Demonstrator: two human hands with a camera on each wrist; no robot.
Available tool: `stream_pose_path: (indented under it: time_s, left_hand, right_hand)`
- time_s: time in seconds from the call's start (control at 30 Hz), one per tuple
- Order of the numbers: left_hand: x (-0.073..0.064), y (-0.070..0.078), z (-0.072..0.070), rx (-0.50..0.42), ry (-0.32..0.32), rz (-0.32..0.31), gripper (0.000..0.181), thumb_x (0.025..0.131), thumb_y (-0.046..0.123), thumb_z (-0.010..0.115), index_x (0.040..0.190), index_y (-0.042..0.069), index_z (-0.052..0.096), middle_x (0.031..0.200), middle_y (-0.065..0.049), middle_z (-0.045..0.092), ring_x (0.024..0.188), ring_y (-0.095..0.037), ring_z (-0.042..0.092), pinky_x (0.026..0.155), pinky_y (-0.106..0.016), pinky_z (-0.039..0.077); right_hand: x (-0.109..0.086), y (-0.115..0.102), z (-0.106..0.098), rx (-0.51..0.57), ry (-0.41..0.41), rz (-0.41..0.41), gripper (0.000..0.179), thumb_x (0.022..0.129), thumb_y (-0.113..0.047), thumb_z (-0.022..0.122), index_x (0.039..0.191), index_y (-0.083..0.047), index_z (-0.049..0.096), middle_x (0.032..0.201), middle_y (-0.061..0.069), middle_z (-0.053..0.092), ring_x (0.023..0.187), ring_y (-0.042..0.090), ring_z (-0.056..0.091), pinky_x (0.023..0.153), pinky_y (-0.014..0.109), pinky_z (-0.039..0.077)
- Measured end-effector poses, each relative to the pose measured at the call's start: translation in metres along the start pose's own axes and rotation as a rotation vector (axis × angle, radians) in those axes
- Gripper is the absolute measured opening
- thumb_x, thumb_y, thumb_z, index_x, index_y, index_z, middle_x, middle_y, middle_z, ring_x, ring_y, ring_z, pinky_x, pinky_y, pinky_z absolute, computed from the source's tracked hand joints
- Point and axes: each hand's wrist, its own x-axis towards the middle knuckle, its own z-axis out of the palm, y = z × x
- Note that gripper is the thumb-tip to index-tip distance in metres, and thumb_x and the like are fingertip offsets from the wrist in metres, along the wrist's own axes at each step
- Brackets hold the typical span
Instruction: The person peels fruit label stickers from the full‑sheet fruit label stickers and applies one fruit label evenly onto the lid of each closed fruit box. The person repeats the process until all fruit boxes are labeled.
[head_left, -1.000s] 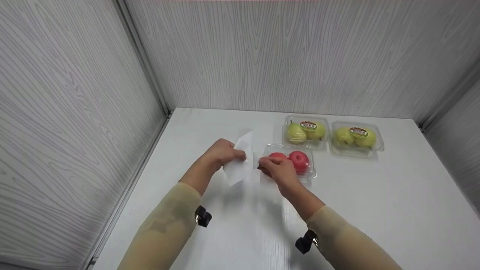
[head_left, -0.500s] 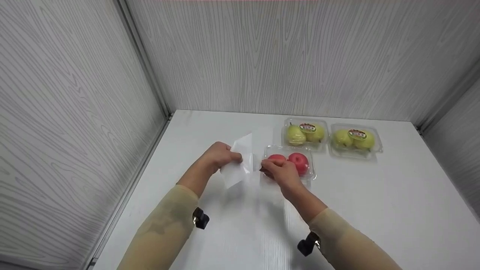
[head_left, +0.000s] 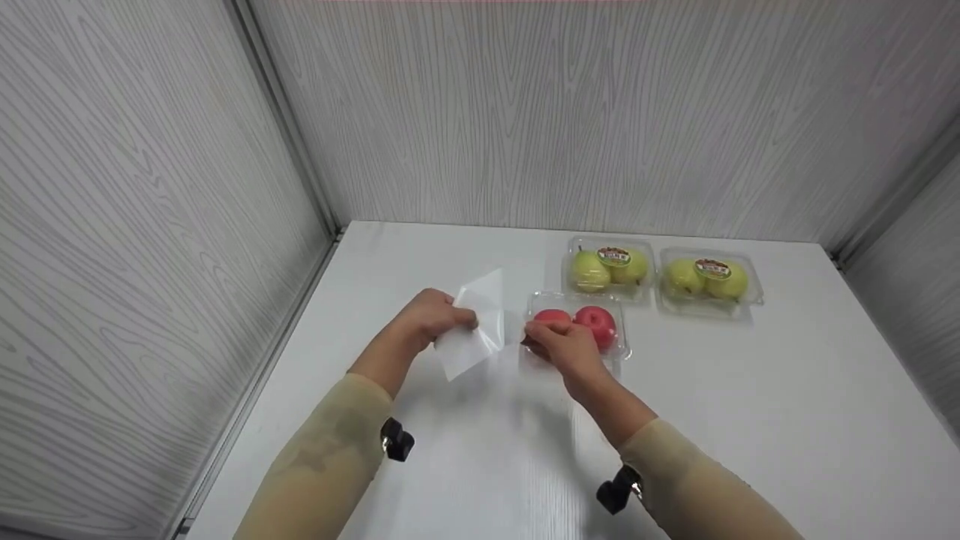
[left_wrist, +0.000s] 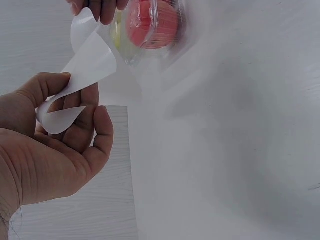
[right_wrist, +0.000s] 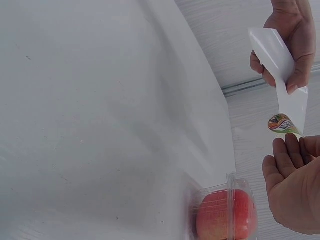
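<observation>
My left hand [head_left: 439, 316] pinches a white glossy sheet [head_left: 484, 300] between thumb and fingers, and the sheet curls over in the left wrist view. My right hand [head_left: 568, 351] pinches with thumb and fingertips at the sheet's near end. There, in the right wrist view, a small round printed sticker [right_wrist: 282, 124] shows at the sheet's end, right by my right fingertips. Whether it is partly lifted off, I cannot tell. Just behind my right hand stands a clear plastic box with two red apples [head_left: 597, 325]; the hand partly covers one apple.
Two clear boxes of green pears [head_left: 591, 271] stand at the back right, each with an oval label [head_left: 712, 268] on its lid. The white table [head_left: 720, 420] meets wood-grain panels [head_left: 525, 112] behind and at both sides.
My left hand has drifted slightly left and down with the sheet, which has turned to show more of its face. My right hand has shifted only slightly right, still pinching.
</observation>
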Motion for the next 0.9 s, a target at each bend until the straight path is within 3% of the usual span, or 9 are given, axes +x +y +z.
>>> stream_pose_path:
  time_s: [0.17,0.4,0.63,0.9]
  left_hand:
    - [0.000,-0.004,-0.003,0.004,0.011,-0.009,0.033,0.086,0.014,0.076,0.112,-0.004,0.067,0.111,-0.015,0.073,0.095,-0.027,0.072,0.077,-0.036,0.061]
    - [0.002,-0.010,-0.005,-0.005,0.026,-0.024,0.035,0.085,0.014,0.076,0.114,-0.004,0.067,0.111,-0.016,0.073,0.095,-0.028,0.072,0.079,-0.036,0.061]
    - [0.004,-0.014,-0.008,-0.012,0.029,-0.029,0.032,0.086,0.014,0.076,0.111,-0.003,0.066,0.107,-0.014,0.072,0.091,-0.026,0.071,0.074,-0.034,0.061]
    - [0.008,-0.020,-0.011,-0.024,0.030,-0.039,0.034,0.088,0.012,0.075,0.116,-0.005,0.065,0.109,-0.016,0.073,0.093,-0.028,0.073,0.076,-0.034,0.062]
  right_hand:
    - [0.001,0.000,-0.001,-0.012,-0.005,0.011,0.025,0.100,-0.006,0.071,0.117,0.011,0.075,0.091,0.010,0.078,0.089,0.020,0.077,0.089,0.031,0.061]
    - [0.002,0.001,-0.002,-0.019,-0.005,0.014,0.017,0.099,-0.009,0.073,0.109,0.004,0.080,0.094,0.012,0.078,0.092,0.024,0.077,0.090,0.032,0.061]
    - [0.001,-0.001,-0.006,-0.031,-0.005,0.035,0.020,0.101,-0.010,0.071,0.113,0.003,0.079,0.103,0.017,0.078,0.104,0.034,0.076,0.094,0.035,0.060]
    - [0.001,-0.001,-0.007,-0.012,0.005,0.006,0.023,0.100,-0.006,0.070,0.116,0.010,0.075,0.089,0.010,0.077,0.083,0.020,0.076,0.089,0.032,0.061]
